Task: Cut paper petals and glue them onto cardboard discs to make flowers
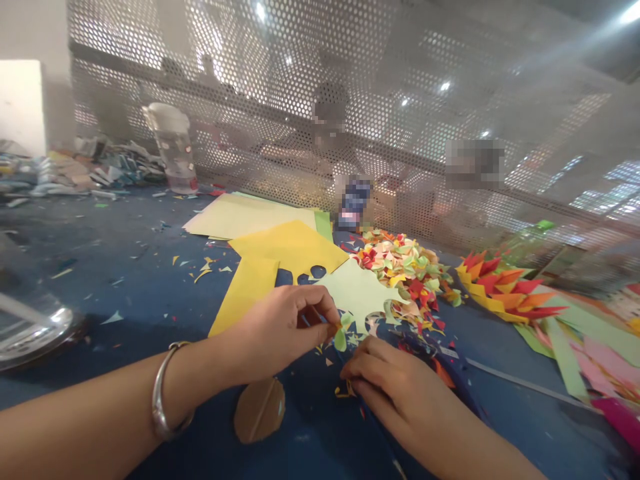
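Note:
My left hand (290, 330), with a silver bangle at its wrist, pinches a small light-green paper piece (343, 332) between thumb and forefinger. Just to the right and nearer to me is my right hand (387, 380), its fingers closed; what they hold, if anything, is hidden. A small curled yellow scrap (344, 392) shows by its fingertips. Beyond both hands lies a pale green sheet (357, 290) with rounded bites cut from its edge. Yellow paper (247, 290), also cut out in places, lies under and behind my left hand. A round brown cardboard disc (260, 410) rests below my left wrist.
A heap of colourful paper bits (405, 263) lies beyond the pale green sheet. Further right is a red, orange and yellow folded-paper piece (503, 287). A phone (355, 202) leans near the perforated metal screen (280, 73). A clear bottle (175, 150) stands back left. Scraps dot the blue tabletop (135, 253).

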A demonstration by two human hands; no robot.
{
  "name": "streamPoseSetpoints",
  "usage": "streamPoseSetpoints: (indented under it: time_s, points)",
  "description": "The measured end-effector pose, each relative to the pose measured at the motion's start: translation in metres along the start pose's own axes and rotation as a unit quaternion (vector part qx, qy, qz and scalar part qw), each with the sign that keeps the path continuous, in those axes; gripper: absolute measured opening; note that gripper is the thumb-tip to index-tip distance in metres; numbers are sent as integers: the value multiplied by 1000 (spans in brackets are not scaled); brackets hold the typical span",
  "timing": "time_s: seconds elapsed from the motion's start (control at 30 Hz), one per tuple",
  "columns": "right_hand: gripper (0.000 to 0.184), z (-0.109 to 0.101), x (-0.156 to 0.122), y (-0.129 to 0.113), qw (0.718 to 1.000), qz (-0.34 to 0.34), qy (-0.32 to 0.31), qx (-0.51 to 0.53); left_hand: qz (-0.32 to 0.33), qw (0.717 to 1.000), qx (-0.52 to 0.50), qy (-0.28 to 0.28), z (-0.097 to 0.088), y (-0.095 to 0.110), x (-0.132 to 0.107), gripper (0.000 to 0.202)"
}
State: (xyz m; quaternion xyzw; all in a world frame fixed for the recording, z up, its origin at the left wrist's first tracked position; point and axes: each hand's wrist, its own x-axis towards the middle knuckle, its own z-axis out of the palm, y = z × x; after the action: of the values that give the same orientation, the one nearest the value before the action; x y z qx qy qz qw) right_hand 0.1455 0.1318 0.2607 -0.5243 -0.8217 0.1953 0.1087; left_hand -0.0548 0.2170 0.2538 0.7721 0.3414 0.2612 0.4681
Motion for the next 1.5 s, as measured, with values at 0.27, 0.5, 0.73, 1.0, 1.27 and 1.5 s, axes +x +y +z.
streamPoseSetpoints:
  time_s: [0.27,0.5,0.73,1.0,1.27,1.5]
  points:
    - [22,3,-1,3,1000,-17,5,-3,8,1000,24,-5,-1,0,0,9]
    - [19,2,-1,2,1000,-6,15,7,16,1000,21,1,1,-1,0,8]
    - [14,-6,-6,2,993,-20,108,49,13,1000,-1,9,1,-4,1,6]
    - [13,-5,-7,-1,980,-25,193,47,44,998,38,13,4,-6,0,7]
    - [14,-3,-5,-3,980,-57,181,55,50,995,82,22,6,-5,0,8]
    - [14,1,-6,-3,983,-68,164,49,41,996,80,15,7,-6,-1,8]
